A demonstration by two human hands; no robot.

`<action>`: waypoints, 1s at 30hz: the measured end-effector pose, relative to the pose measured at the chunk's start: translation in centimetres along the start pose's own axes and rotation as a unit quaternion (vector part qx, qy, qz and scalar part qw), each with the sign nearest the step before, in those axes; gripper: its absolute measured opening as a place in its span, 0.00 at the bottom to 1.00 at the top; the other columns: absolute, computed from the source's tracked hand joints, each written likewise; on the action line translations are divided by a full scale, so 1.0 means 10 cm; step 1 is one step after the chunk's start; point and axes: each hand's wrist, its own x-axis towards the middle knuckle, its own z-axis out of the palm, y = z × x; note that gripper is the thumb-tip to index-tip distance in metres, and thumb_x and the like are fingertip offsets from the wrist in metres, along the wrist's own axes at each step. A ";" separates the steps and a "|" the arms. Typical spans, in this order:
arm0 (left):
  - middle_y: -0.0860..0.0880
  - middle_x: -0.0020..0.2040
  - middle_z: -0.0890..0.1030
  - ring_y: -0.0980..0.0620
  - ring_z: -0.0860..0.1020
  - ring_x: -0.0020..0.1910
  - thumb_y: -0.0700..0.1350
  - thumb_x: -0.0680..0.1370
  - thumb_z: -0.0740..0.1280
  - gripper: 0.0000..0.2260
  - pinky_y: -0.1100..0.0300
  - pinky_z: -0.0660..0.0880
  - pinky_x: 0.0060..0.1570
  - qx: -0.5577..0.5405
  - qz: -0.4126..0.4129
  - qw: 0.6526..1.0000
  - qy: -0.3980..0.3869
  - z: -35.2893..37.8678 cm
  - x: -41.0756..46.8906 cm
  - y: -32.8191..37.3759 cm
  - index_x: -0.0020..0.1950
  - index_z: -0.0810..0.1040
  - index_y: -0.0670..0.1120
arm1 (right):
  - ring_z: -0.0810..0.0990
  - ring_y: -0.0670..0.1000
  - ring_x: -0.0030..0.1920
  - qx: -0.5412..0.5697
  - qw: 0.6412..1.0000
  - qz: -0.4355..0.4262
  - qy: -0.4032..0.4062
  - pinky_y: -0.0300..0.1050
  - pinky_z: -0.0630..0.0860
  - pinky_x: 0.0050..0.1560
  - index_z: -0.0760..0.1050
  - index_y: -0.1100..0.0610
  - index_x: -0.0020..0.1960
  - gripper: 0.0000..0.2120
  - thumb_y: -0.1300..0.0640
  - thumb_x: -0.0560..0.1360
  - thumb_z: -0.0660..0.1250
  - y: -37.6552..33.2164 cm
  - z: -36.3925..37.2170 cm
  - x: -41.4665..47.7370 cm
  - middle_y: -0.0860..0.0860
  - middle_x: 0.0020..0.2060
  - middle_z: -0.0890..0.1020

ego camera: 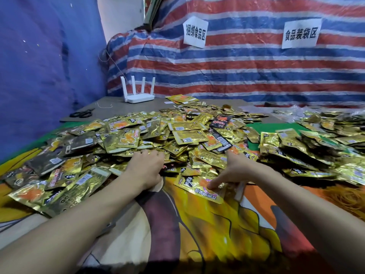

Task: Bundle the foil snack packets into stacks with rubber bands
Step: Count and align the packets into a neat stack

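A big heap of gold foil snack packets (pixel 150 131) covers the table in front of me. My left hand (pixel 147 167) reaches into its near edge, fingers curled down among the packets with the tips buried. My right hand (pixel 232 171) holds a small stack of packets (pixel 197 187) at the heap's front, fingers pinching over the top packet. A tangle of orange rubber bands (pixel 347 196) lies at the far right, apart from both hands.
A second heap of packets (pixel 312 147) fills the right side. A white router (pixel 139 96) and black scissors (pixel 82 114) sit at the back left. A few black packets (pixel 220 121) lie in the heap. A striped tarp with paper signs (pixel 194 32) forms the back wall.
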 end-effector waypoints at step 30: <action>0.50 0.51 0.84 0.48 0.81 0.52 0.45 0.82 0.66 0.04 0.46 0.78 0.56 -0.711 -0.151 0.646 0.231 -0.56 -0.09 -0.24 0.50 0.80 0.53 | 0.82 0.56 0.37 0.126 0.924 -0.205 0.299 0.52 0.81 0.40 0.80 0.58 0.47 0.11 0.61 0.81 0.59 -0.50 0.16 0.06 0.54 0.37 0.84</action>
